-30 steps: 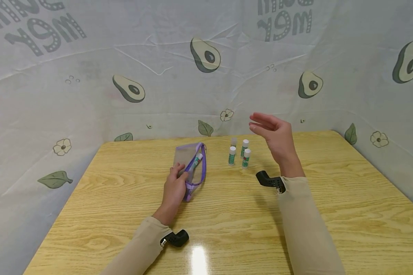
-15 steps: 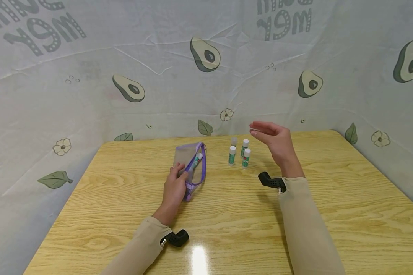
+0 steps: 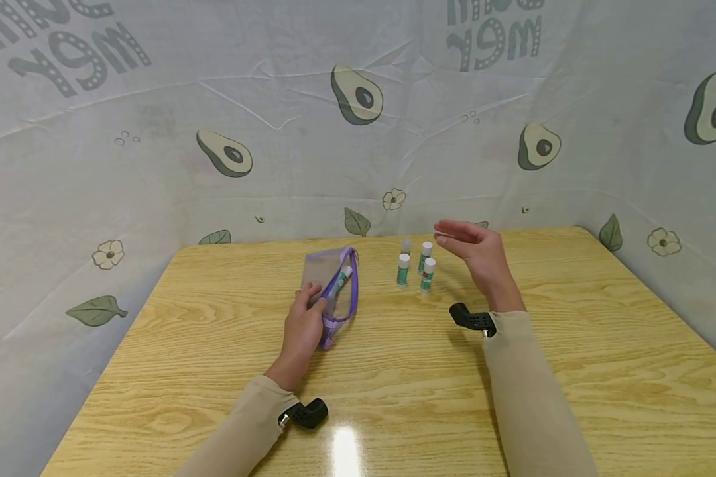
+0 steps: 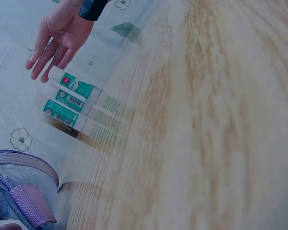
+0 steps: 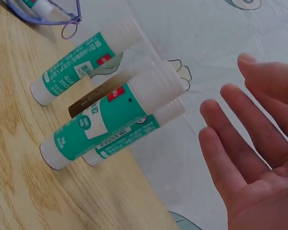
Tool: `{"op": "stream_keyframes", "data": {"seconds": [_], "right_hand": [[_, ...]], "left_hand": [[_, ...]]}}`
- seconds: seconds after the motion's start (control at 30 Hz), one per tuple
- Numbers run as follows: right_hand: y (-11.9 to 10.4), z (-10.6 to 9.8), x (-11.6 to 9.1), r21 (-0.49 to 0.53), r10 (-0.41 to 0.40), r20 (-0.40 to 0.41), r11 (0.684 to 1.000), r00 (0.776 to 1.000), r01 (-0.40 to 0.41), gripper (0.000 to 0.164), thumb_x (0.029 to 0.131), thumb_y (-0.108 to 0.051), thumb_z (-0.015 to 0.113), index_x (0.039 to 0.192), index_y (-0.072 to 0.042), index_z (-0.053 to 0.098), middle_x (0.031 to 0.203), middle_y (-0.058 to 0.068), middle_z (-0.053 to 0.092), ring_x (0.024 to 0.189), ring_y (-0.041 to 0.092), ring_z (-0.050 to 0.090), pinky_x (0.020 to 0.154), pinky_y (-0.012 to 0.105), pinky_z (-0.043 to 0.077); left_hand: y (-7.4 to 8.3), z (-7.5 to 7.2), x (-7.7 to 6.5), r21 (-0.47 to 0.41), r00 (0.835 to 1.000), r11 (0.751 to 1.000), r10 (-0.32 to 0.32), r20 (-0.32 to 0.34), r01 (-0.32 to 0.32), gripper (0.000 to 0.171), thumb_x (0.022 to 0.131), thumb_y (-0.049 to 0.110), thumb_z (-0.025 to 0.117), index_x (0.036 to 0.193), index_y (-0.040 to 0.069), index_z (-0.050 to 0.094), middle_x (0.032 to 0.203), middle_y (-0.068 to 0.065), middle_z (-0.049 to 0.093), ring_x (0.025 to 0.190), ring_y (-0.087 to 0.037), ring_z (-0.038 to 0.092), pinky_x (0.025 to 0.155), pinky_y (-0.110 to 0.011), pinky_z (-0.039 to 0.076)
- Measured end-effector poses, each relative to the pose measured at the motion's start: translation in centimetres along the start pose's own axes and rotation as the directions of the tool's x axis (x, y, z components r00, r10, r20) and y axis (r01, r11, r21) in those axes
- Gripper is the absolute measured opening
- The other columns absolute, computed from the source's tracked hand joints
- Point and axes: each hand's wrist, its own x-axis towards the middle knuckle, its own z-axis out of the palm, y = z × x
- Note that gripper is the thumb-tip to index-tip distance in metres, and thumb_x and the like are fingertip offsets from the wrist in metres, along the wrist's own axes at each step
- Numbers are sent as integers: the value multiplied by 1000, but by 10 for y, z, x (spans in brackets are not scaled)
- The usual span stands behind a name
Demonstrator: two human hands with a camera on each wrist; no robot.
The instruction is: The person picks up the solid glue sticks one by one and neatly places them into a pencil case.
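My left hand (image 3: 301,324) grips the near side of a purple-trimmed mesh zip pouch (image 3: 319,270) lying on the table, its zip gaping. A glue stick (image 3: 343,275) with a white cap lies inside it. Right of the pouch stand three green glue sticks (image 3: 427,275) with white caps. Among them stands a brown-labelled stick (image 5: 102,93) with a clear cap. My right hand (image 3: 480,258) hovers to their right, fingers extended and holding nothing. In the right wrist view its fingertips are close to the caps but apart. The left wrist view shows only the pouch's end (image 4: 29,191).
The wooden table (image 3: 382,371) reaches back to a pale curtain (image 3: 286,185) printed with avocados and leaves. Each wrist wears a black camera mount (image 3: 471,318). Light reflects off the table's near part.
My right hand has come down a little toward the glue sticks, its fingers drawing closer together. The left hand, pouch and glue sticks stay in place.
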Motion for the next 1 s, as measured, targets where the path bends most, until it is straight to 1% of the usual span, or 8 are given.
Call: {"op": "stream_keyframes", "data": {"seconds": [0.1,0.2,0.33,0.47,0.57,0.73,0.87,1.0], "right_hand": [[-1,-1,0,-13,-9,26,1000,1000,9,48,102,-22,74,145,-4,64,136,2,74,113,-2,73,100,12,55],[-3,0,0,-21,8,45,1000,999,-7,48,101,-23,74,144,-5,65,129,-6,77,114,-2,72,101,13,54],[-7,2,-1,-32,20,38,999,999,-19,46,101,-24,74,143,-6,66,123,-12,79,114,-2,71,100,12,54],[-11,6,-1,1,6,23,1000,1000,-6,48,101,-21,74,144,-2,64,122,-10,79,112,-1,73,99,12,55],[-12,9,-2,9,19,21,1000,1000,-19,50,99,-22,76,144,-4,65,124,-8,79,112,0,73,99,14,56],[-13,11,-6,-67,24,-21,997,999,-26,49,98,-30,79,142,-13,68,131,-2,77,113,-2,71,100,13,54],[-11,10,-11,-67,-9,-29,998,1000,7,50,98,-28,78,144,-11,67,137,7,75,112,-2,72,98,13,55],[-9,8,-14,-28,-7,-17,1000,1000,7,50,97,-25,79,143,-8,67,132,3,77,109,-1,74,95,12,56]], "left_hand": [[1,-1,0,3,1000,1000,0,-3,0,50,110,21,47,157,6,50,176,-6,30,169,-31,7,136,-55,10],[2,-2,0,7,1000,1000,-3,-3,3,50,110,22,47,157,5,50,176,-6,30,169,-31,7,136,-55,10],[3,-4,-1,8,1000,1000,-7,2,7,50,110,22,47,157,6,50,177,-6,29,169,-31,7,136,-56,10],[5,-7,-1,12,1000,1000,-8,8,8,50,110,23,46,158,6,49,177,-5,28,169,-31,6,136,-56,11],[5,-9,0,19,1000,1000,-13,-1,13,50,110,22,46,157,6,49,177,-6,29,169,-31,7,136,-56,11],[6,-9,1,15,1000,1000,-9,-4,9,50,109,21,48,156,5,51,176,-7,30,168,-32,8,136,-56,11],[8,-6,2,21,1000,1000,-9,-8,9,50,108,21,48,154,5,53,176,-7,31,168,-32,9,136,-55,11],[8,-5,3,27,1000,999,-18,-5,18,49,108,22,48,155,8,53,176,-6,30,168,-31,9,136,-56,11]]}}
